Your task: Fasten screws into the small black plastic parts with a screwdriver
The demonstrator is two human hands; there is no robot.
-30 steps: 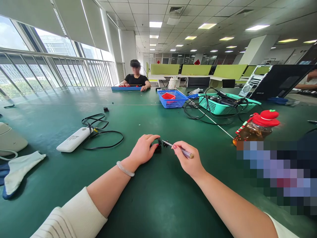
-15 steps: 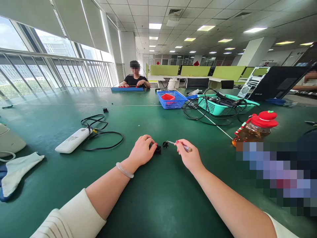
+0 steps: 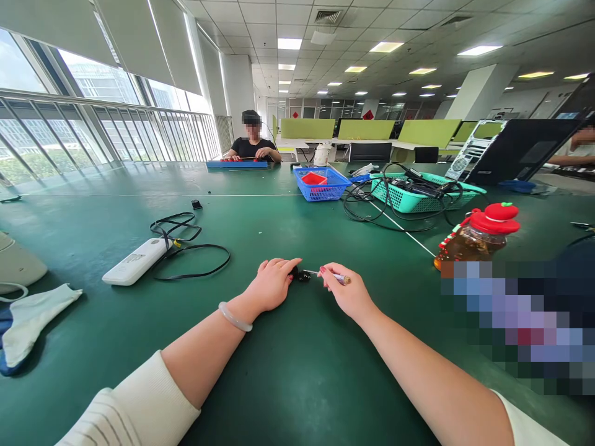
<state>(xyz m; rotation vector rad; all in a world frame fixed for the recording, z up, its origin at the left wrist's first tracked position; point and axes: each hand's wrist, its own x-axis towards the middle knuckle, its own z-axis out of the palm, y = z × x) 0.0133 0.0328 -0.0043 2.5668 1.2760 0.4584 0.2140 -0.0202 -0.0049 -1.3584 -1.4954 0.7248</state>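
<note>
Occupying the near middle of the green tabletop [image 3: 260, 384]: two bare hands, well in front of the person, apart but near each other, with small black parts between them.

Left hand [image 3: 269, 285]: laid low, thumb and fingers bent around a black part [image 3: 294, 271], most of it hidden beneath them.

Right hand [image 3: 348, 290]: pinched on a slim tool [image 3: 343, 279], screwdriver-like, its metal shaft aimed leftward. Whether the tip touches cannot be told.

Small black piece [image 3: 305, 277]: at the tool's tip, just right of the left fingertips; too small to identify, and contact with the black part is unclear.

Handling, as judged: both black items probably light and stiff, likely plastic, apt to skid on the smooth surface; thin projections, if any, may snap. Best hold: thumb and forefinger on opposite outer sides, pressed gently down. Tool: rigid, light, best gripped around its thicker handle.

Also present: white power bank [image 3: 136, 263] and black cable [image 3: 217, 249], left; blue basket [image 3: 320, 194], beyond the hands; red-lidded jar [image 3: 478, 243], right; one co-worker [image 3: 251, 148], far side.
</note>
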